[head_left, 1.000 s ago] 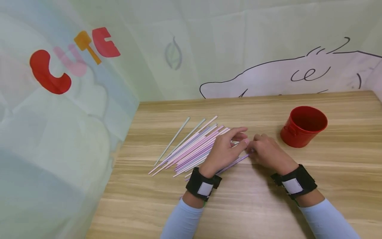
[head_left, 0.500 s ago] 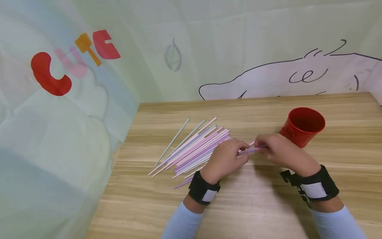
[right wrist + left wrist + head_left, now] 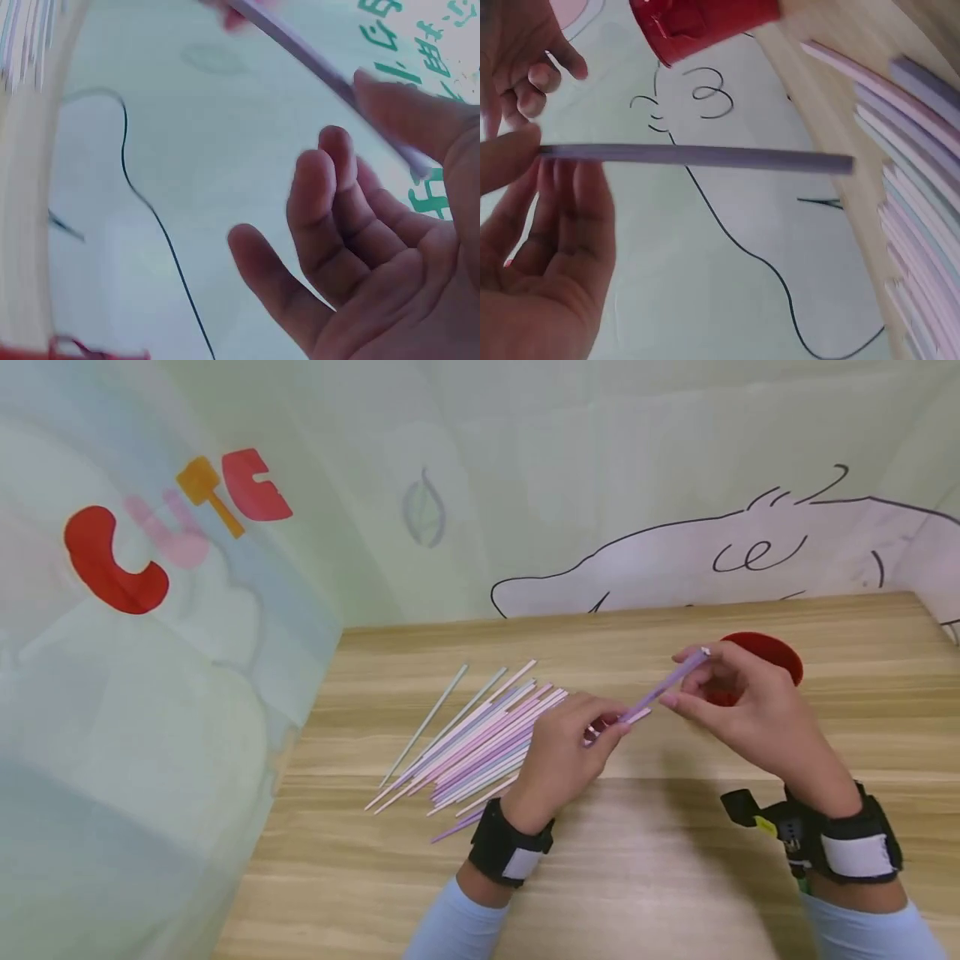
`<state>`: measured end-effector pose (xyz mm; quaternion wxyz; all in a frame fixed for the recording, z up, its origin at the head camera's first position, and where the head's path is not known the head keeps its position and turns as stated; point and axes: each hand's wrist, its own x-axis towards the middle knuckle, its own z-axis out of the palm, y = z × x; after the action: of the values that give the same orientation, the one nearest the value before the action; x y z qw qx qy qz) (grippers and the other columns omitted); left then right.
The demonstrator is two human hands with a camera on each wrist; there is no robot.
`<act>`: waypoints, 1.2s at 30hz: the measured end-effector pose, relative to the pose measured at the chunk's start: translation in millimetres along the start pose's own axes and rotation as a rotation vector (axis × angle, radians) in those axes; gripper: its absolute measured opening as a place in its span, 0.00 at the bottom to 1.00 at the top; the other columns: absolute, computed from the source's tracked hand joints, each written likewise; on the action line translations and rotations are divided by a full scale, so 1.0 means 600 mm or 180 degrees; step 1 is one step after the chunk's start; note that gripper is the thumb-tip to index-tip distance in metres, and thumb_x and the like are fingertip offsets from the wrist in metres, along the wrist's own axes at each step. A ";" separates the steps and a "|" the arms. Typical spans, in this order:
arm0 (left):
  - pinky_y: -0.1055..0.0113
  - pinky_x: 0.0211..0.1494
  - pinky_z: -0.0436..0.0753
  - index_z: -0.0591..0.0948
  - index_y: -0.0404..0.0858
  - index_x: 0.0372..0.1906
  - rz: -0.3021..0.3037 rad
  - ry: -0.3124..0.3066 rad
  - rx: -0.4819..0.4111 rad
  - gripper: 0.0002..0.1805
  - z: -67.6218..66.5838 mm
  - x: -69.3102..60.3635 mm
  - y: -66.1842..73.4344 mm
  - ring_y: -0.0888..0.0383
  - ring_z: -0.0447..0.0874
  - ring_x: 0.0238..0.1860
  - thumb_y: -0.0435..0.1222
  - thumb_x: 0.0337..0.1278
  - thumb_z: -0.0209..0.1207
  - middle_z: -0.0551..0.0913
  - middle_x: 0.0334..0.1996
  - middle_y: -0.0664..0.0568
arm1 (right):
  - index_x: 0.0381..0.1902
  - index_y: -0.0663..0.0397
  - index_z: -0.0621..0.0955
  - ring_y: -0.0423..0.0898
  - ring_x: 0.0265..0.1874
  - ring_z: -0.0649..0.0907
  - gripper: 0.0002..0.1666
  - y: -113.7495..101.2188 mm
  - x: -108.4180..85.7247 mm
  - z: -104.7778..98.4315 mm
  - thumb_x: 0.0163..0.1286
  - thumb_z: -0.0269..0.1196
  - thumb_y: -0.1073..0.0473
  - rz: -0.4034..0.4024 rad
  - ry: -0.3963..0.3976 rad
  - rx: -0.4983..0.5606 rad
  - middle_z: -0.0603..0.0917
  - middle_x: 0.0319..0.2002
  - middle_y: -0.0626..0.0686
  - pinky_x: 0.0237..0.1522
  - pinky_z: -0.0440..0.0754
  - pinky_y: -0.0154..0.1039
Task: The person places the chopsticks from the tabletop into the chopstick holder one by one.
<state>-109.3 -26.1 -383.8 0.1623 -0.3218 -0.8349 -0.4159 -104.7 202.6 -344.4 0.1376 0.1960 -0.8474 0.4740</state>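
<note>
Stick (image 3: 673,677), thin and purple, slants right of centre in the head view, its long axis running from the left hand's fingertips, lower left, to an end that points toward the upper right of the frame. The left hand (image 3: 566,756), in the middle of the frame, pinches it between thumb and fingers. In the left wrist view a length of it reaches almost level from those fingers toward the right; in the right wrist view it drops from the top toward the right edge.

The right hand (image 3: 765,718), right of centre, has its fingers spaced and loosely bent, the thumb just beside the stick; whether they touch, I cannot tell. This hand stands in front of the red cup (image 3: 720,26), hiding much of it from the head camera.

Left of centre, a slanting bundle of pastel sticks (image 3: 495,735) lies on the wooden table (image 3: 637,877), partly covered by the left hand. A green stick (image 3: 423,727) lies just beside the bundle's left side. A printed cloth (image 3: 525,460) fills the top.
</note>
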 end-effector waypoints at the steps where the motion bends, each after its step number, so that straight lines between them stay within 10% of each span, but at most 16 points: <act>1: 0.78 0.37 0.80 0.87 0.35 0.45 0.0018 0.0111 -0.0185 0.09 0.003 0.001 0.001 0.62 0.81 0.33 0.33 0.61 0.69 0.83 0.33 0.51 | 0.50 0.55 0.83 0.40 0.31 0.84 0.23 -0.002 -0.001 0.004 0.57 0.75 0.70 0.0057 -0.0019 0.0101 0.85 0.33 0.49 0.37 0.80 0.25; 11: 0.73 0.38 0.84 0.86 0.35 0.46 0.0236 0.0432 -0.0950 0.09 0.032 0.010 0.007 0.63 0.82 0.37 0.30 0.62 0.67 0.84 0.34 0.49 | 0.46 0.63 0.86 0.40 0.38 0.86 0.19 -0.016 -0.005 0.030 0.56 0.70 0.80 -0.0468 0.0537 0.0380 0.88 0.39 0.53 0.44 0.82 0.29; 19: 0.70 0.40 0.83 0.87 0.37 0.46 0.0018 0.0298 -0.0687 0.08 0.033 0.009 -0.012 0.65 0.82 0.37 0.33 0.64 0.66 0.86 0.36 0.52 | 0.46 0.77 0.83 0.41 0.31 0.85 0.15 -0.011 -0.005 -0.026 0.60 0.68 0.79 -0.0432 0.1540 0.0539 0.88 0.37 0.54 0.39 0.82 0.27; 25: 0.64 0.39 0.82 0.87 0.39 0.48 -0.0371 -0.0114 -0.0089 0.10 0.011 -0.003 -0.038 0.63 0.82 0.36 0.33 0.63 0.64 0.86 0.36 0.54 | 0.50 0.74 0.83 0.39 0.34 0.85 0.15 0.010 -0.005 -0.084 0.66 0.67 0.71 -0.0279 0.2385 0.0243 0.87 0.39 0.49 0.44 0.81 0.27; 36: 0.72 0.33 0.75 0.87 0.42 0.48 -0.0792 -0.1042 0.0628 0.12 0.008 -0.013 -0.061 0.62 0.82 0.32 0.41 0.63 0.66 0.84 0.31 0.59 | 0.55 0.58 0.83 0.36 0.34 0.85 0.15 0.049 -0.017 -0.125 0.73 0.64 0.62 0.0375 0.2975 0.0214 0.85 0.39 0.46 0.43 0.79 0.26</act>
<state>-128.2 -41.9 -412.3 0.0028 -0.2621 -0.9200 -0.2913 -105.8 283.0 -331.9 0.4708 -0.0826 -0.6885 0.5455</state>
